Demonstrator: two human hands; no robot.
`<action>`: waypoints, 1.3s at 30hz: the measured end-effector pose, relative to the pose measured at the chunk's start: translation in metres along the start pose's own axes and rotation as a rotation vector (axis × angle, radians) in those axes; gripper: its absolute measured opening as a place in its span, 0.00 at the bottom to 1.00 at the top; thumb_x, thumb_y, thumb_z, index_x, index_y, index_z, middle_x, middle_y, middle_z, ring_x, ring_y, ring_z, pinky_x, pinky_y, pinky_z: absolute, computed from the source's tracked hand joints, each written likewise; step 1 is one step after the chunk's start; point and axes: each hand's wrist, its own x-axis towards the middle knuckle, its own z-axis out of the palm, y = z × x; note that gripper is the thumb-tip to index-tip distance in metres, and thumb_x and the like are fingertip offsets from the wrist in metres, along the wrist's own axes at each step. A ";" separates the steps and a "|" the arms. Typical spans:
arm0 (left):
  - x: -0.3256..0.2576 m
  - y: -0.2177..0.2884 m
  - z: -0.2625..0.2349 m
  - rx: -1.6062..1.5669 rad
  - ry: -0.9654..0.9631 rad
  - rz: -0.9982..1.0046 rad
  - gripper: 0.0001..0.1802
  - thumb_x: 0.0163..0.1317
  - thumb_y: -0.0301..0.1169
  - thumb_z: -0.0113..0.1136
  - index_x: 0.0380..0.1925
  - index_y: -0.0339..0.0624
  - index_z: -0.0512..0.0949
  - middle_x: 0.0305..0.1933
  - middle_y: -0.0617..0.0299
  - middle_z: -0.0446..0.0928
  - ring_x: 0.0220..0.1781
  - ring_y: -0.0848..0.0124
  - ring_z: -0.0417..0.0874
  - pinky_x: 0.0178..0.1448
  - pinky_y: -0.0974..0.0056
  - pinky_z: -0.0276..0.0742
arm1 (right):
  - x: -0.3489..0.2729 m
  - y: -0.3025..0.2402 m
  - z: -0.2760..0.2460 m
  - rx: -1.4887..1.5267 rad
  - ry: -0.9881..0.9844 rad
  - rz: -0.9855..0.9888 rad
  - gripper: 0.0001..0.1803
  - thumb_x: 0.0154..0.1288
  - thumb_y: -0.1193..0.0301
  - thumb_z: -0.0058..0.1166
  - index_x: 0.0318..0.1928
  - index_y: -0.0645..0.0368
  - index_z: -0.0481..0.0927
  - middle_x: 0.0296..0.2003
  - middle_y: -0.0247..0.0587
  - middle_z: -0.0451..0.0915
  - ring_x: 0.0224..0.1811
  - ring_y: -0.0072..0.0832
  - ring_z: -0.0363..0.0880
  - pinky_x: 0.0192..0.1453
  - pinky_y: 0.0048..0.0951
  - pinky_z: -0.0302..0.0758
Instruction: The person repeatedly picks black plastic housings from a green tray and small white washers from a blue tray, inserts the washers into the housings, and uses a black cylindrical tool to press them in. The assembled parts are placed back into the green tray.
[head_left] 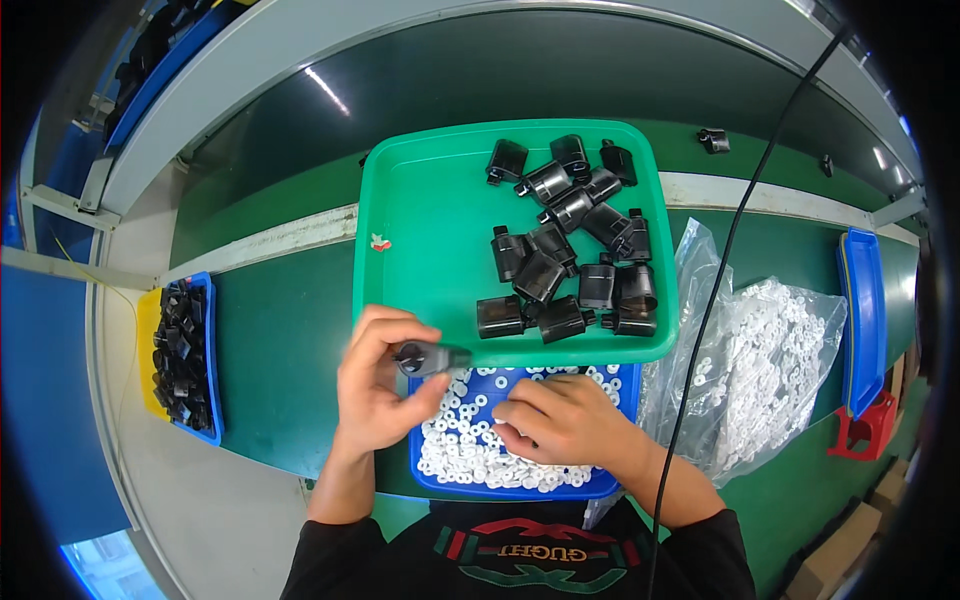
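Black plastic part (432, 359) pinched in the left hand (376, 400) — right hand (572, 420) curled over white rings (482, 465) — its hold unclear.

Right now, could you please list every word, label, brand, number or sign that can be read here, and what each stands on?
Black shirt: one line of lettering within a red and green print, upside down in view; I won't copy it out.
Red-and-white scrap in the green tray: any print is too small to read.
Black part in the left hand: no readable marking.
White rings: no readable text.
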 end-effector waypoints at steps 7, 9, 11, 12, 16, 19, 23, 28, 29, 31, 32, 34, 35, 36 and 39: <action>-0.016 -0.014 0.021 -0.781 -0.324 -0.098 0.28 0.52 0.11 0.58 0.56 0.34 0.72 0.59 0.41 0.74 0.66 0.54 0.75 0.66 0.56 0.75 | 0.002 0.000 -0.011 0.196 0.201 -0.020 0.16 0.45 0.70 0.72 0.32 0.56 0.76 0.27 0.34 0.76 0.16 0.28 0.71 0.19 0.27 0.66; -0.013 -0.011 0.022 -0.676 -0.405 -0.117 0.31 0.54 0.08 0.52 0.61 0.33 0.71 0.62 0.41 0.73 0.67 0.52 0.73 0.67 0.54 0.74 | -0.001 0.002 -0.014 0.256 0.238 -0.014 0.17 0.45 0.69 0.72 0.32 0.55 0.76 0.26 0.35 0.76 0.16 0.27 0.71 0.18 0.25 0.65; -0.016 -0.011 0.029 -0.668 -0.393 -0.114 0.27 0.53 0.11 0.57 0.56 0.30 0.73 0.59 0.39 0.74 0.65 0.49 0.75 0.65 0.52 0.74 | -0.003 0.000 -0.017 0.259 0.288 -0.012 0.17 0.46 0.68 0.73 0.34 0.54 0.77 0.26 0.34 0.76 0.17 0.26 0.71 0.20 0.23 0.64; -0.018 -0.011 0.032 -0.659 -0.384 -0.109 0.25 0.53 0.12 0.59 0.54 0.29 0.74 0.58 0.38 0.75 0.64 0.48 0.77 0.64 0.50 0.75 | -0.005 -0.001 -0.016 0.266 0.294 0.003 0.18 0.46 0.68 0.74 0.35 0.53 0.77 0.26 0.34 0.76 0.18 0.26 0.72 0.20 0.23 0.64; -0.017 -0.013 0.034 -0.582 -0.465 -0.084 0.28 0.49 0.09 0.54 0.54 0.30 0.74 0.59 0.37 0.74 0.64 0.49 0.76 0.64 0.51 0.74 | -0.004 -0.004 -0.020 0.224 0.279 0.027 0.22 0.46 0.67 0.76 0.40 0.53 0.78 0.27 0.33 0.76 0.21 0.27 0.75 0.22 0.24 0.67; -0.018 -0.014 0.035 -0.510 -0.476 -0.134 0.30 0.45 0.10 0.57 0.53 0.32 0.76 0.57 0.40 0.78 0.62 0.51 0.78 0.64 0.53 0.74 | -0.003 -0.003 -0.017 0.194 0.283 0.021 0.24 0.46 0.67 0.76 0.43 0.54 0.78 0.28 0.33 0.76 0.22 0.28 0.77 0.23 0.25 0.69; -0.020 -0.018 0.038 -0.466 -0.463 -0.125 0.30 0.48 0.13 0.60 0.56 0.40 0.77 0.56 0.54 0.80 0.58 0.59 0.82 0.59 0.60 0.78 | -0.001 -0.002 -0.017 0.174 0.222 0.018 0.25 0.47 0.66 0.76 0.45 0.55 0.78 0.28 0.33 0.77 0.22 0.27 0.77 0.23 0.25 0.70; -0.019 -0.019 0.038 -0.497 -0.469 -0.085 0.30 0.47 0.13 0.60 0.55 0.40 0.77 0.55 0.54 0.80 0.58 0.59 0.82 0.59 0.60 0.78 | 0.001 -0.001 -0.017 0.199 0.211 0.020 0.28 0.48 0.64 0.76 0.47 0.56 0.77 0.29 0.34 0.78 0.22 0.27 0.77 0.23 0.25 0.69; -0.019 -0.019 0.038 -0.504 -0.470 -0.086 0.30 0.47 0.13 0.60 0.55 0.39 0.77 0.55 0.54 0.81 0.58 0.60 0.82 0.59 0.60 0.78 | 0.001 -0.001 -0.017 0.194 0.222 0.021 0.28 0.47 0.63 0.76 0.48 0.56 0.77 0.29 0.34 0.78 0.21 0.27 0.77 0.23 0.25 0.69; -0.019 -0.019 0.036 -0.516 -0.489 -0.097 0.29 0.47 0.14 0.62 0.55 0.36 0.76 0.55 0.50 0.80 0.58 0.58 0.81 0.61 0.57 0.77 | 0.001 -0.002 -0.015 0.186 0.244 0.022 0.29 0.47 0.62 0.76 0.48 0.57 0.77 0.28 0.34 0.78 0.21 0.27 0.77 0.23 0.25 0.69; -0.019 -0.019 0.034 -0.522 -0.508 -0.106 0.29 0.48 0.15 0.63 0.55 0.32 0.75 0.55 0.46 0.79 0.59 0.56 0.81 0.62 0.56 0.75 | 0.000 -0.001 -0.015 0.178 0.247 0.022 0.29 0.47 0.62 0.76 0.48 0.56 0.77 0.28 0.34 0.78 0.21 0.27 0.76 0.23 0.25 0.69; -0.021 -0.018 0.034 -0.568 -0.492 -0.131 0.30 0.49 0.15 0.63 0.57 0.31 0.73 0.56 0.45 0.78 0.60 0.56 0.80 0.64 0.55 0.74 | 0.000 -0.001 -0.012 0.169 0.253 0.019 0.30 0.46 0.62 0.77 0.48 0.56 0.76 0.28 0.34 0.78 0.21 0.26 0.76 0.23 0.25 0.69; -0.024 -0.018 0.037 -0.609 -0.459 -0.147 0.31 0.49 0.14 0.61 0.58 0.33 0.72 0.57 0.48 0.78 0.61 0.59 0.80 0.64 0.57 0.75 | -0.001 -0.001 -0.012 0.171 0.253 0.025 0.30 0.46 0.62 0.77 0.48 0.56 0.77 0.27 0.34 0.78 0.21 0.26 0.76 0.23 0.25 0.69; -0.025 -0.018 0.038 -0.651 -0.428 -0.160 0.33 0.49 0.13 0.60 0.59 0.36 0.72 0.58 0.52 0.78 0.61 0.61 0.80 0.64 0.58 0.75 | -0.001 -0.001 -0.012 0.172 0.253 0.030 0.30 0.45 0.62 0.77 0.48 0.57 0.77 0.27 0.34 0.78 0.21 0.26 0.76 0.23 0.25 0.69; -0.026 -0.018 0.035 -0.613 -0.427 -0.131 0.34 0.50 0.13 0.59 0.61 0.34 0.69 0.59 0.50 0.77 0.64 0.60 0.78 0.66 0.58 0.73 | 0.001 -0.002 -0.014 0.124 0.220 0.054 0.29 0.45 0.63 0.77 0.47 0.57 0.78 0.27 0.33 0.78 0.21 0.26 0.76 0.23 0.25 0.69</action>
